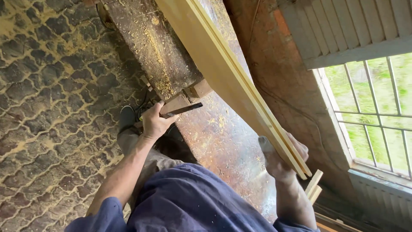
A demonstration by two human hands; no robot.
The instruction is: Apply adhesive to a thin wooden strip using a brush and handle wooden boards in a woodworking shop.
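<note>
Long pale wooden board (227, 77) runs lengthwise away from the right hand (281, 157), which grips its near end above the counter (214, 137); left hand (154, 122) clasps a dark flat tool (184, 110) beside it.

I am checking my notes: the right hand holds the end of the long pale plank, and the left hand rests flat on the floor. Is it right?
Not quite. In the head view the left hand grips a dark metal lever at the workbench, not the floor. The right hand does hold the long pale plank.

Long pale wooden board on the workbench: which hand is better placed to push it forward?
Right hand: it grips the near end of the long pale wooden board. Left hand holds a dark lever.
</note>
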